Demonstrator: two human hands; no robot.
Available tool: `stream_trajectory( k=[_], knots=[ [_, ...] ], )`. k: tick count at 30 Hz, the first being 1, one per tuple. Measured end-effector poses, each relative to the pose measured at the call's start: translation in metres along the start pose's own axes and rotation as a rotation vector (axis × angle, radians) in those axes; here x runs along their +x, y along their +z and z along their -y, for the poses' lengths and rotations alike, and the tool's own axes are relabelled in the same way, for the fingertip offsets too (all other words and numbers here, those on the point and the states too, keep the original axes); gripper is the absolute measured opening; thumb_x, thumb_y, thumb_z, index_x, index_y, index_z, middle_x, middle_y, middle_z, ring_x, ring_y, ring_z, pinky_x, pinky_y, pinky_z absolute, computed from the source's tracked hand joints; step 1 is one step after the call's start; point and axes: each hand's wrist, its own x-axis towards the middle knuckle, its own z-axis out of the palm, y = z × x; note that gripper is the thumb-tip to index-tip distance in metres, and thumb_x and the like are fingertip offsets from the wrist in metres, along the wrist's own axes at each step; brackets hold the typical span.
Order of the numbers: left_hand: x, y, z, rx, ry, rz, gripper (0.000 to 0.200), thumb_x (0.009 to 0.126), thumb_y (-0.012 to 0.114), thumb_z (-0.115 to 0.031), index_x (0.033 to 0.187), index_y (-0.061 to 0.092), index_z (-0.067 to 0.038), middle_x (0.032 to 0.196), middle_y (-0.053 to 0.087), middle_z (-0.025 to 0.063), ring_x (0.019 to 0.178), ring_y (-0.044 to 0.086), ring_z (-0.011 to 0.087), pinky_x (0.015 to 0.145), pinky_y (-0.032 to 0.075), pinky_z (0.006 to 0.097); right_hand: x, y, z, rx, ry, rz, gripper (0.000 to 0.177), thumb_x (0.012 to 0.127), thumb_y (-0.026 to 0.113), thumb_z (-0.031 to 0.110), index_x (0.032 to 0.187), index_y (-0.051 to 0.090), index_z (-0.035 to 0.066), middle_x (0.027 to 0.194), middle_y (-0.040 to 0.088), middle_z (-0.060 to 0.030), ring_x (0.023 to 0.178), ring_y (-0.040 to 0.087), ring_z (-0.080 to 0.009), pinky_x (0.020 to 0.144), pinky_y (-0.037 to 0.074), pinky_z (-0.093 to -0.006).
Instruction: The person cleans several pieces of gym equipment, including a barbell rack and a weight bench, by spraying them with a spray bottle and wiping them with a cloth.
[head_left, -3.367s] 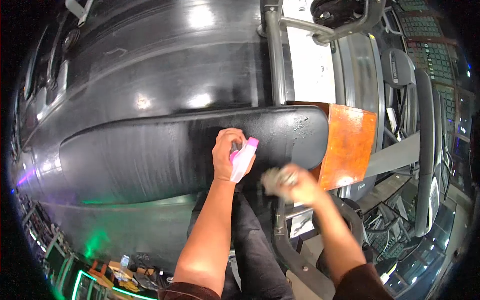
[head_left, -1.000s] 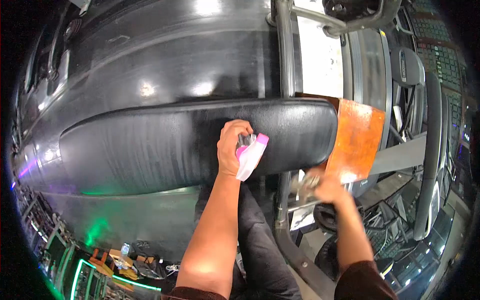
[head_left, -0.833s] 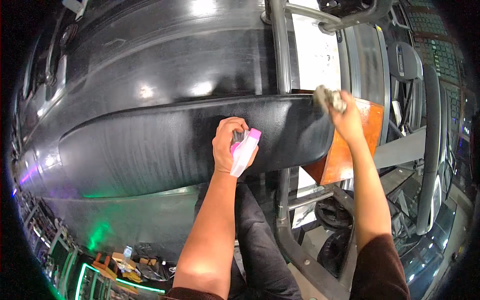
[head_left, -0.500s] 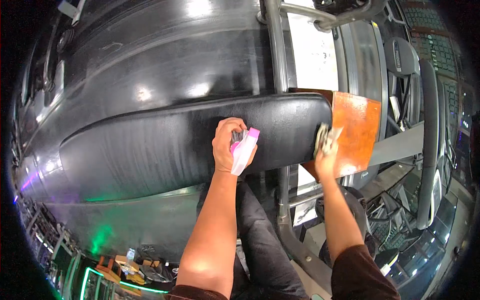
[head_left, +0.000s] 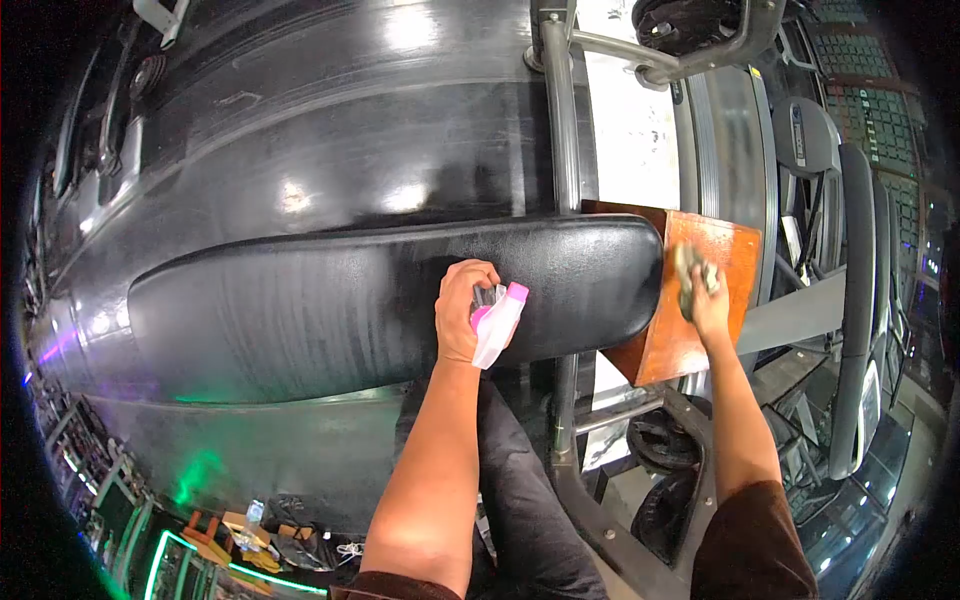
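A long black padded bench (head_left: 330, 310) stretches across the view. Over its middle, my left hand (head_left: 465, 312) is wrapped round a spray bottle (head_left: 494, 330) with a whitish body and pink parts. My right hand (head_left: 710, 305) grips a crumpled greenish cloth (head_left: 688, 280) over the orange-brown wooden box (head_left: 700, 340) beyond the right end of the bench. Whether the cloth touches the box top is hard to tell from above.
A grey metal frame (head_left: 565, 140) runs past the bench's right part. Black weight plates (head_left: 665, 510) sit low on the right. Gym machines (head_left: 850, 300) stand at the far right. Boxes and small items (head_left: 250, 535) lie at the lower left.
My right hand and the cloth have moved right, from the bench's end to over the wooden box. My left hand still holds the bottle. The view has shifted slightly.
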Motion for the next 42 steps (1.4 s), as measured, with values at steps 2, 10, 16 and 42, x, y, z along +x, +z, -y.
stream_trajectory(
  k=[2, 10, 16, 42],
  knots=[
    [0.002, 0.000, -0.001, -0.005, 0.014, 0.006, 0.032, 0.068, 0.066, 0.005, 0.095, 0.052, -0.003, 0.092, 0.064, 0.0132, 0.088, 0.064, 0.0279, 0.081, 0.053, 0.0363, 0.010, 0.031, 0.016, -0.018, 0.076, -0.043, 0.032, 0.099, 0.064, 0.030, 0.112, 0.057, 0.002, 0.108, 0.068, -0.0128, 0.097, 0.065, -0.0212, 0.079, 0.052, -0.0354],
    [0.002, 0.001, -0.004, 0.001, 0.020, 0.033, 0.024, 0.076, 0.067, -0.001, 0.095, 0.053, -0.002, 0.092, 0.063, 0.0135, 0.088, 0.063, 0.0277, 0.084, 0.052, 0.0369, -0.122, 0.144, 0.021, -0.331, -0.283, -0.050, 0.049, 0.082, 0.064, 0.006, 0.128, 0.048, -0.001, 0.129, 0.048, -0.0280, 0.117, 0.049, -0.0461, 0.093, 0.041, -0.0533],
    [0.005, 0.002, -0.003, -0.027, 0.016, 0.043, 0.023, 0.079, 0.068, -0.003, 0.095, 0.052, -0.002, 0.092, 0.063, 0.0141, 0.089, 0.063, 0.0278, 0.085, 0.051, 0.0379, -0.132, 0.114, 0.051, -0.286, -0.389, 0.232, 0.035, 0.080, 0.065, 0.002, 0.113, 0.055, 0.001, 0.100, 0.060, -0.0200, 0.093, 0.060, -0.0419, 0.079, 0.049, -0.0489],
    [-0.010, 0.004, 0.004, 0.087, 0.050, 0.080, 0.021, 0.082, 0.068, -0.011, 0.100, 0.062, -0.004, 0.088, 0.064, 0.0081, 0.079, 0.064, 0.0232, 0.075, 0.051, 0.0338, -0.234, 0.211, 0.105, -0.426, -0.017, 0.338, 0.059, 0.072, 0.079, 0.015, 0.123, 0.049, 0.008, 0.125, 0.049, -0.0133, 0.116, 0.051, -0.0422, 0.093, 0.054, -0.0487]
  ],
)
